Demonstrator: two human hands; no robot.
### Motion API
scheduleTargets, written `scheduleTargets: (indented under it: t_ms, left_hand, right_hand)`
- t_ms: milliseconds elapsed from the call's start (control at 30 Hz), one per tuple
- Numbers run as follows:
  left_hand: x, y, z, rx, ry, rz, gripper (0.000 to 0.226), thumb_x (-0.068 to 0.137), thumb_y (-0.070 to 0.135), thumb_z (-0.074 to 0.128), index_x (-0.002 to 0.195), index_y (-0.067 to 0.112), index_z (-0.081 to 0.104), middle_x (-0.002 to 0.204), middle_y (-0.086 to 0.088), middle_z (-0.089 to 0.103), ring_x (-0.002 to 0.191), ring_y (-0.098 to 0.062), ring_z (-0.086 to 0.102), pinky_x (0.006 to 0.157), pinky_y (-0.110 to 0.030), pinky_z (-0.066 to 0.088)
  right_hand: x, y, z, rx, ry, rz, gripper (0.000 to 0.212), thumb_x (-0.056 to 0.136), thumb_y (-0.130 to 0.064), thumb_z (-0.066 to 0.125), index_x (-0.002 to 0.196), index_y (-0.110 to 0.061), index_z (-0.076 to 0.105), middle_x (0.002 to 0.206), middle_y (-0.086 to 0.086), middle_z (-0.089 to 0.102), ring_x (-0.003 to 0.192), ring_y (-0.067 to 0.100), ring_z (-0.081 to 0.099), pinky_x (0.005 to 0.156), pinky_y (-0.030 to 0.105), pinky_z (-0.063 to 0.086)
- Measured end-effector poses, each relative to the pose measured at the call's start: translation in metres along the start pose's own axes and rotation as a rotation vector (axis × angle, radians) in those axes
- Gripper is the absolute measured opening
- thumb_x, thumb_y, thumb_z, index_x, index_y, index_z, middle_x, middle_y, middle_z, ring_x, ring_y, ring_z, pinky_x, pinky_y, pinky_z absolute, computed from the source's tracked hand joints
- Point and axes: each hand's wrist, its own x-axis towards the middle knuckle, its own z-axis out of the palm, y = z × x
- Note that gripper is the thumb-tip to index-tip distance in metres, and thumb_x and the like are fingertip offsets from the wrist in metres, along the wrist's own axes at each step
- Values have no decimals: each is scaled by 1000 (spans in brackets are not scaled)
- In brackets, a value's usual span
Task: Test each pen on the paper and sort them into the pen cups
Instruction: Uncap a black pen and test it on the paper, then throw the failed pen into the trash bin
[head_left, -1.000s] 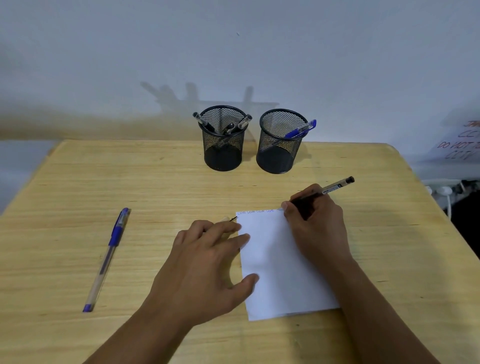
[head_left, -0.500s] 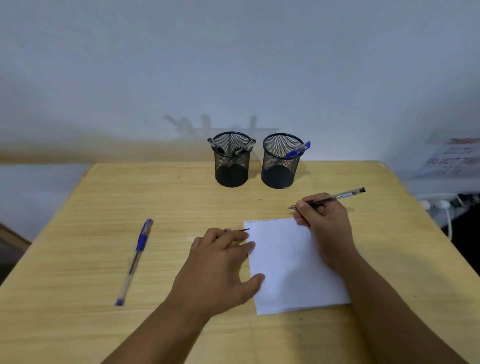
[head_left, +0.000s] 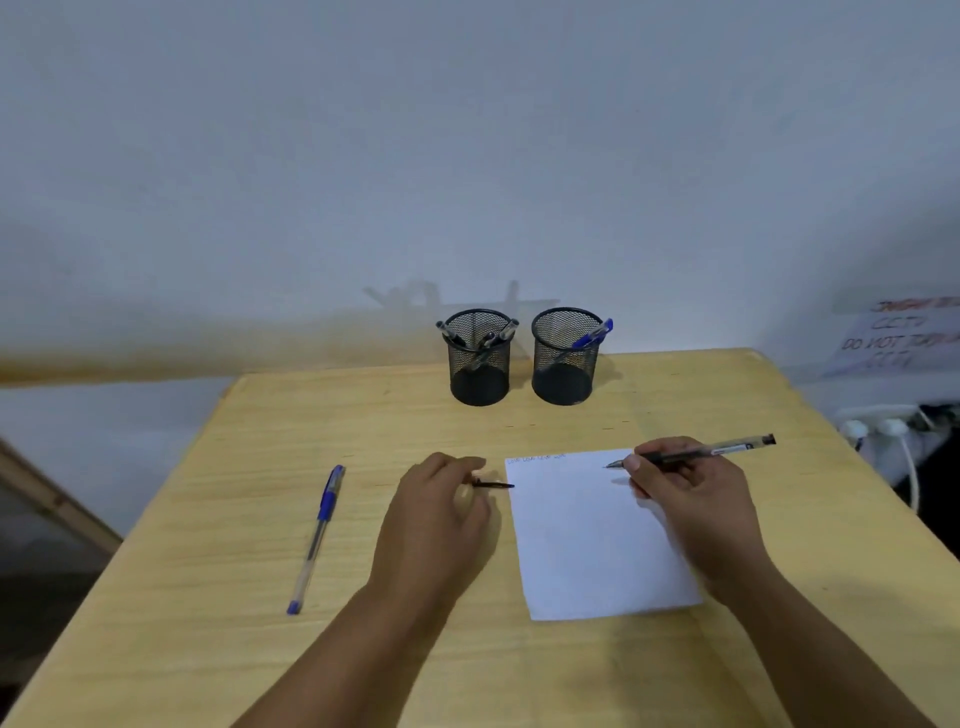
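— Wooden counter (head_left: 675, 395) in the head view, pale and yellow-grained. What sits at the far edge?

— Two black mesh cups side by side against the wall. The left cup (head_left: 478, 357) holds several dark pens leaning on its rim; the right cup (head_left: 565, 356) holds one blue-capped pen (head_left: 592, 335) leaning to the right.

— And the paper?

— A white sheet of paper (head_left: 592, 540) lies flat on the counter, nearer than the cups and right of centre. Small scribbles (head_left: 535, 459) run along its far edge, at the left corner.

— Where is the right hand?

— The right hand (head_left: 685, 488) rests over the sheet's right side, fingers curled round a black pen (head_left: 691, 452). The pen lies nearly level, tip pointing left over the paper's far edge, cap end sticking out to the right past the hand. Whether the tip touches the sheet I cannot tell.

— The left hand?

— The left hand (head_left: 436, 514) is on the counter just left of the paper, fingers curled. A thin black piece (head_left: 493, 485), perhaps a pen cap, pokes out from its fingertips toward the paper's edge. It looks pinched, though the blur keeps me from being sure.

— Anything else?

— A blue pen (head_left: 317, 538) lies alone on the counter, well left of the left hand, lengthwise away from the person.
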Motion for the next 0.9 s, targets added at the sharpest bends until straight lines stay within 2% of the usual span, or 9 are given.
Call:
scheduleTargets:
  t_ms: [100, 200, 300, 400, 500, 567, 633, 733, 900]
  left_hand:
    - [16, -2, -5, 109, -82, 16, 32, 89, 31, 55, 120, 36, 62, 111, 22, 53, 109, -6, 45, 82, -29, 48]
    - [28, -5, -6, 242, -171, 29, 25, 90, 31, 50, 107, 37, 68, 104, 18, 53, 102, -10, 44, 74, -33, 50]
    - [32, -8, -6, 273, -186, 2, 17, 92, 32, 56, 98, 39, 70, 98, 19, 56, 98, -10, 45, 72, -32, 48]
    - [27, 1, -8, 179, -152, 20, 11, 91, 33, 60, 95, 39, 68, 94, 21, 62, 95, -8, 52, 72, -31, 48]
    - [16, 23, -9, 37, -148, 36, 15, 92, 28, 59, 94, 39, 69, 89, 24, 68, 88, -1, 59, 74, -30, 51]
    - [7, 39, -8, -29, -158, 53, 17, 92, 28, 59, 92, 42, 69, 89, 30, 68, 88, 6, 61, 75, -24, 51]
    - [-2, 53, -5, -66, -162, 92, 19, 91, 28, 59, 93, 45, 68, 92, 36, 66, 91, 11, 58, 76, -18, 48]
    - [-10, 67, 2, -173, -206, 102, 22, 91, 25, 63, 95, 45, 72, 95, 36, 66, 94, 10, 60, 80, -19, 48]
    - [-12, 80, 16, -170, -216, 196, 19, 89, 26, 69, 96, 42, 74, 93, 34, 68, 94, 11, 59, 79, -9, 43]
  right_hand:
    - [-11, -1, -4, 1, -5, 17, 10, 85, 3, 71, 89, -5, 69, 69, -8, 76, 64, 3, 69, 60, 9, 52]
    - [-19, -2, -7, -2, -6, 22, 13, 84, 3, 71, 90, -8, 71, 73, -9, 77, 68, -1, 70, 61, 7, 50]
    - [-26, -5, -8, 44, 13, 49, 11, 87, -3, 69, 92, -12, 73, 79, 0, 78, 78, 10, 74, 73, 21, 53]
    - [-32, -8, -10, 94, 28, 47, 12, 88, -2, 68, 91, -12, 73, 81, 7, 78, 85, 23, 76, 82, 33, 54]
    - [-37, -15, -13, 107, 24, 6, 12, 85, 1, 71, 90, -10, 71, 82, 9, 78, 83, 27, 75, 80, 32, 59]
    - [-41, -20, -16, 91, 21, -23, 12, 83, 1, 73, 88, -10, 70, 82, 8, 78, 82, 26, 75, 77, 29, 61]
    - [-43, -22, -19, 55, 23, -38, 11, 83, -2, 74, 86, -11, 71, 81, 6, 78, 80, 25, 75, 78, 33, 61]
    - [-50, -22, -27, -3, 24, -48, 10, 82, -5, 76, 84, -14, 71, 80, 5, 78, 78, 21, 75, 79, 41, 60]
    - [-57, -15, -39, -51, 44, -39, 11, 81, -6, 77, 83, -16, 72, 79, 2, 78, 76, 17, 75, 76, 40, 60]
